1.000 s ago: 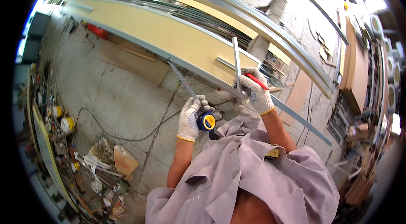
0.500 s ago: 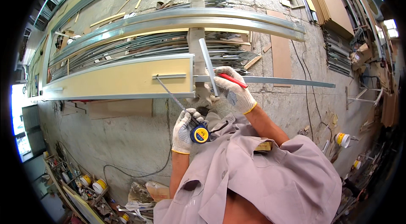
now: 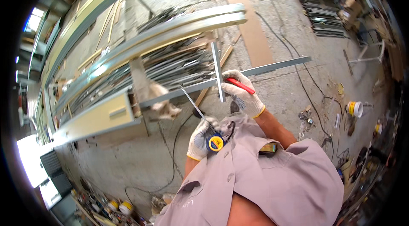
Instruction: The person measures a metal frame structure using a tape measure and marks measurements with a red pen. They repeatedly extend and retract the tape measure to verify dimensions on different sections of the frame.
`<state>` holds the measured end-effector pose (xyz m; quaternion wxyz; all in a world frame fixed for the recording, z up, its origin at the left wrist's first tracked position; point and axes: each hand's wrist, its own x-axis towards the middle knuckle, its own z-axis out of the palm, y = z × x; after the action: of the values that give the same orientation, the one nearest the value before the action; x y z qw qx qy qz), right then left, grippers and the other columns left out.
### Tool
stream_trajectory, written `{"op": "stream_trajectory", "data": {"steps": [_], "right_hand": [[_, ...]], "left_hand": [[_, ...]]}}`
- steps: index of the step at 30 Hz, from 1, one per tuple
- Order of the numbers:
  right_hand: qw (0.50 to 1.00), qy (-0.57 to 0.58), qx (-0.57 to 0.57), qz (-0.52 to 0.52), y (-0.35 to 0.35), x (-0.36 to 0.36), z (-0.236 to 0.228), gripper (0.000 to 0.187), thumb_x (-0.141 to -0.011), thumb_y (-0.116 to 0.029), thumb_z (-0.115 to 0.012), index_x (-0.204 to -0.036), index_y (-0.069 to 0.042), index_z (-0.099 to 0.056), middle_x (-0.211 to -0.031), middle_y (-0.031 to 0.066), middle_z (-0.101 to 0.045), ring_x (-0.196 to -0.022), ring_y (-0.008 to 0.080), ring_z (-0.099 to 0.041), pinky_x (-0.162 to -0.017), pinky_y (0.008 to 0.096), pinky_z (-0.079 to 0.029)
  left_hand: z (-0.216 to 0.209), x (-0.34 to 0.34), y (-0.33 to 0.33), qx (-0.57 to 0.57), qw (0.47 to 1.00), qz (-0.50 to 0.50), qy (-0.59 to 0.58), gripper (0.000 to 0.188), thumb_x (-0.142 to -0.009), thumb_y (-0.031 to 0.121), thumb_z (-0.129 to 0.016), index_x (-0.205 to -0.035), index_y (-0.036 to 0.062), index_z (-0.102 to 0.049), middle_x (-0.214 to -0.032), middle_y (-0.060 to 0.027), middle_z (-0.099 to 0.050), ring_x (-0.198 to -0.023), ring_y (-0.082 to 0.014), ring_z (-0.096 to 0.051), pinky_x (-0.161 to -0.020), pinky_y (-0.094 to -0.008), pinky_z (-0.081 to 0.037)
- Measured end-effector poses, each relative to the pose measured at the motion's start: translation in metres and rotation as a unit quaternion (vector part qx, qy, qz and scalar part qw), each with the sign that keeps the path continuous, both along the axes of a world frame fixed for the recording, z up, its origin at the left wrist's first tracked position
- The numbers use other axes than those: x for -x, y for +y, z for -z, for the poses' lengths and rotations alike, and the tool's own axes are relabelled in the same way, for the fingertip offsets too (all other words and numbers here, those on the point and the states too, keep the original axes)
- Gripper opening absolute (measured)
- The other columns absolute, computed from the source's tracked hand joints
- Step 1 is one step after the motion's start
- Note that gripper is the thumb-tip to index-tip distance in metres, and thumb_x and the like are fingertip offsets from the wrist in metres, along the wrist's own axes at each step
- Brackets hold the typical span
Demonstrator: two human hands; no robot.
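Note:
My left hand [image 3: 199, 140], in a white knit glove with a yellow cuff, is closed round a blue and yellow tape measure [image 3: 216, 143]. Its blade [image 3: 192, 103] sticks out a short way, up and to the left. My right hand [image 3: 242, 94], gloved alike, is closed on a red pen-like stick [image 3: 240, 85]. Its fingertips also meet a short flat metal strip [image 3: 217, 66], which stands crosswise over a long narrow metal bar [image 3: 277, 66]. Whether the strip and bar are joined is hidden by the fingers. A cream panel with metal edging [image 3: 96, 117] lies to the left.
Long metal-edged beams [image 3: 170, 27] cross the far side above a pile of thin metal strips [image 3: 170, 66]. A brown board [image 3: 249, 34] lies on the concrete floor, and cables [image 3: 294, 74] run along the right. A white and yellow bucket [image 3: 355, 108] stands at right.
My view has swung to the right, so the panel now sits farther left. The tape blade's end has come away from the small bar on the panel. Both hands keep their holds.

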<state>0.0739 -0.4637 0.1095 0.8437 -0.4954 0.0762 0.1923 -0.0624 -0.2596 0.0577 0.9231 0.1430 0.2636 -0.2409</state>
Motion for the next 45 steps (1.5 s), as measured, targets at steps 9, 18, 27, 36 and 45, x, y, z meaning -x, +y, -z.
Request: {"op": "stream_trajectory", "data": {"steps": [9, 18, 27, 36, 45], "right_hand": [[0.971, -0.086, 0.005, 0.221, -0.166, -0.010, -0.025, 0.026, -0.098, -0.003, -0.065, -0.122, -0.002, -0.057, -0.107, 0.0093, -0.068, -0.095, 0.0173, -0.069, -0.083, 0.0307, -0.057], [0.924, -0.031, 0.002, 0.382, -0.424, -0.044, 0.019, 0.027, -0.101, -0.006, -0.063, -0.128, -0.004, -0.057, -0.111, 0.0095, -0.066, -0.097, 0.0187, -0.067, -0.087, 0.0369, -0.057], [0.949, 0.009, 0.193, 0.249, -0.677, -0.198, 0.027, 0.023, -0.098, -0.001, -0.061, -0.120, -0.004, -0.059, -0.101, 0.0070, -0.065, -0.083, 0.0153, -0.067, -0.076, 0.0313, -0.057], [0.967, -0.133, 0.213, -0.035, -0.682, -0.408, -0.005, 0.025, -0.097, -0.008, -0.065, -0.121, -0.003, -0.061, -0.094, 0.0057, -0.066, -0.076, 0.0130, -0.064, -0.068, 0.0270, -0.050], [0.943, -0.177, 0.263, -0.103, -0.666, -0.551, -0.026, 0.014, -0.096, -0.006, -0.064, -0.110, -0.005, -0.063, -0.088, 0.0026, -0.062, -0.073, 0.0085, -0.057, -0.067, 0.0242, -0.046]], "left_hand": [[0.005, -0.087, -0.114, -0.007, 0.949, 0.315, -0.006, 0.025, -0.102, 0.022, -0.064, -0.107, -0.0017, -0.064, -0.110, -0.0184, -0.067, -0.101, -0.0311, -0.067, -0.095, -0.0441, -0.055], [0.026, -0.219, -0.295, -0.061, 0.946, 0.314, -0.046, 0.029, -0.100, 0.026, -0.068, -0.105, -0.0018, -0.062, -0.106, -0.0173, -0.064, -0.097, -0.0310, -0.066, -0.092, -0.0465, -0.057], [0.049, -0.322, -0.553, 0.009, 0.994, 0.102, -0.032, 0.025, -0.105, 0.024, -0.058, -0.108, -0.0003, -0.064, -0.104, -0.0135, -0.066, -0.095, -0.0274, -0.068, -0.090, -0.0467, -0.058], [0.059, -0.348, -0.626, 0.001, 0.989, -0.147, 0.015, 0.022, -0.107, 0.017, -0.051, -0.108, -0.0010, -0.062, -0.101, -0.0151, -0.065, -0.095, -0.0285, -0.066, -0.091, -0.0474, -0.057], [0.132, -0.476, -0.654, 0.017, 0.971, -0.235, -0.033, 0.022, -0.105, 0.017, -0.051, -0.103, -0.0012, -0.063, -0.098, -0.0175, -0.067, -0.090, -0.0314, -0.068, -0.084, -0.0488, -0.058]]}}
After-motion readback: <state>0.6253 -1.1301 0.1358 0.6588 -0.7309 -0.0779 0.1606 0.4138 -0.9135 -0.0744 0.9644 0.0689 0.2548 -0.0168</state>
